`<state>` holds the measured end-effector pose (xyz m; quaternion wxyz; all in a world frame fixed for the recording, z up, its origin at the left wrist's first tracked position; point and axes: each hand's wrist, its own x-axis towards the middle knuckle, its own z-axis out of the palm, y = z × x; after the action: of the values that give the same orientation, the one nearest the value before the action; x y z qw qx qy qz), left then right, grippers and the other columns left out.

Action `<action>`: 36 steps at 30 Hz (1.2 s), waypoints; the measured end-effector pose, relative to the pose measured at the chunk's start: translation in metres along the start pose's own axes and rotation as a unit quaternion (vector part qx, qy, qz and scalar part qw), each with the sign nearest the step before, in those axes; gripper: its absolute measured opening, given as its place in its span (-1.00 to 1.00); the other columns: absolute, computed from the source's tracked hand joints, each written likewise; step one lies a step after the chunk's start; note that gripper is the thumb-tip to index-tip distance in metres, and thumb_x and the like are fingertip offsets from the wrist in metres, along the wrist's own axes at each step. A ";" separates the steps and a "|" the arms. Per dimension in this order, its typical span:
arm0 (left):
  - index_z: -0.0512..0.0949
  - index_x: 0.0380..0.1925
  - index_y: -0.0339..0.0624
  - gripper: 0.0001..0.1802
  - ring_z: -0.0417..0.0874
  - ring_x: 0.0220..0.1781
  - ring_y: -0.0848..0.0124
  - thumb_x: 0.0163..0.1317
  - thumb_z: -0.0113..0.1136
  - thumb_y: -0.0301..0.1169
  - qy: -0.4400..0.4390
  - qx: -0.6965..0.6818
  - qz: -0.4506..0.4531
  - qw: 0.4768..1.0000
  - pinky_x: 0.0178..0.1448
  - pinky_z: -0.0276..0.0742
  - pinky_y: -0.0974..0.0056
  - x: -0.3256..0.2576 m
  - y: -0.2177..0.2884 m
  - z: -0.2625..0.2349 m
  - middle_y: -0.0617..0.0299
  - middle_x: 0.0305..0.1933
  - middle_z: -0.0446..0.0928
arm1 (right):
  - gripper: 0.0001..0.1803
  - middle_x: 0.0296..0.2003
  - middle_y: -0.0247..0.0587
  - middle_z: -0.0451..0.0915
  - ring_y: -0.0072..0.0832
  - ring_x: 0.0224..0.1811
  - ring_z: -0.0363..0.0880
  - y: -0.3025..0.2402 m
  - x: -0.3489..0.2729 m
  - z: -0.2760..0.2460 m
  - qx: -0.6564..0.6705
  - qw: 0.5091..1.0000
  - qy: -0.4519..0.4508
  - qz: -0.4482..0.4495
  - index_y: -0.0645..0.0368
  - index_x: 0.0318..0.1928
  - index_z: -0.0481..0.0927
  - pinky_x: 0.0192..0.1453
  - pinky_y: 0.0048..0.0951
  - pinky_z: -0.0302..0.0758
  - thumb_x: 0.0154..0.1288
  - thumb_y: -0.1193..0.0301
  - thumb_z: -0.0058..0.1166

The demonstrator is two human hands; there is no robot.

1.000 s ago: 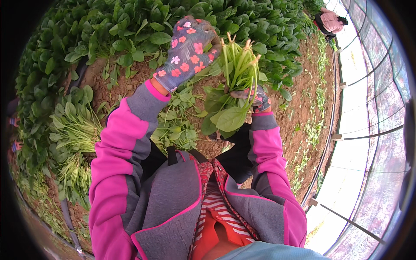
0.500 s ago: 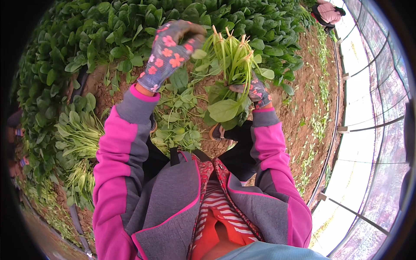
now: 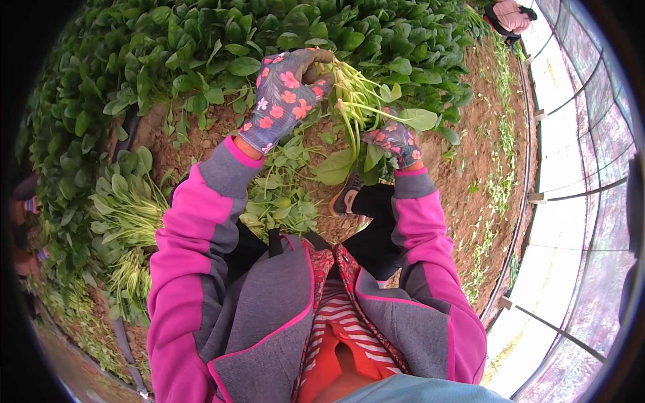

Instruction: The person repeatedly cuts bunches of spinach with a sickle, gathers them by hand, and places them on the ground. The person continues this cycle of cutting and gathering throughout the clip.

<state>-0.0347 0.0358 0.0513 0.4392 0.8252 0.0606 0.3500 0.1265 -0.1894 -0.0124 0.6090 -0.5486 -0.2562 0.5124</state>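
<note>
A bunch of spinach (image 3: pixel 353 101) is held up before me, pale stem ends at the top and broad leaves hanging below. My right hand (image 3: pixel 395 139), in a grey flowered glove, is closed round its leafy part. In a matching glove with a dark palm, my left hand (image 3: pixel 293 94) has its fingers curled at the stem ends on the bunch's left side. Its fingertips press onto the stems there. Loose leaves (image 3: pixel 279 201) lie on the soil beneath, between my knees.
Dense growing spinach (image 3: pixel 222 40) fills the far side and left. Piled bunches (image 3: pixel 127 208) lie left of my left arm. Bare soil (image 3: pixel 463 195) with scattered leaves runs along the right, beside a black hose (image 3: pixel 526 134) and plastic sheeting (image 3: pixel 564 221). Another person (image 3: pixel 510 17) crouches far right.
My left hand has moved right and slightly down, from beside the bunch onto its stem ends. The stems now spread and lean rightward, with one stem sticking out to the right.
</note>
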 end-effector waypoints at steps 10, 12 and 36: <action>0.59 -0.20 -0.27 -0.79 0.54 -0.38 0.55 0.13 0.23 -0.49 -0.008 -0.077 0.016 0.997 -0.28 0.47 0.42 -0.002 0.005 0.004 0.29 -0.40 0.57 | -0.50 0.01 0.18 0.46 -0.31 -0.37 0.59 0.023 0.000 -0.013 0.028 0.996 0.076 -0.041 0.26 0.29 0.21 -0.52 -0.53 0.58 0.41 0.34 -0.16; 0.59 -0.21 -0.26 -0.81 0.55 -0.36 0.55 0.15 0.20 -0.52 -0.004 -0.082 0.012 0.997 -0.26 0.47 0.42 -0.002 0.004 0.003 0.29 -0.37 0.58 | -0.52 -0.06 0.15 0.50 -0.41 -0.53 0.57 0.034 0.002 -0.033 0.014 0.997 0.053 -0.060 0.28 0.27 0.24 -0.62 -0.60 0.51 0.41 0.35 -0.17; 0.66 -0.37 -0.15 -0.74 0.54 0.02 0.13 -0.04 0.36 -0.25 -0.048 0.109 0.113 0.986 0.12 0.40 0.10 0.006 0.005 -0.003 0.05 -0.03 0.57 | -0.48 -0.17 -0.24 0.51 -0.35 -0.25 0.52 -0.010 -0.010 0.009 -0.466 0.838 0.205 -0.197 0.07 0.11 0.47 -0.25 -0.37 0.45 0.08 0.28 0.13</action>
<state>-0.0331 0.0371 0.0590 0.3063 0.8857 -0.0166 0.3484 0.1182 -0.1931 0.0015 0.4081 -0.7979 -0.4367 0.0779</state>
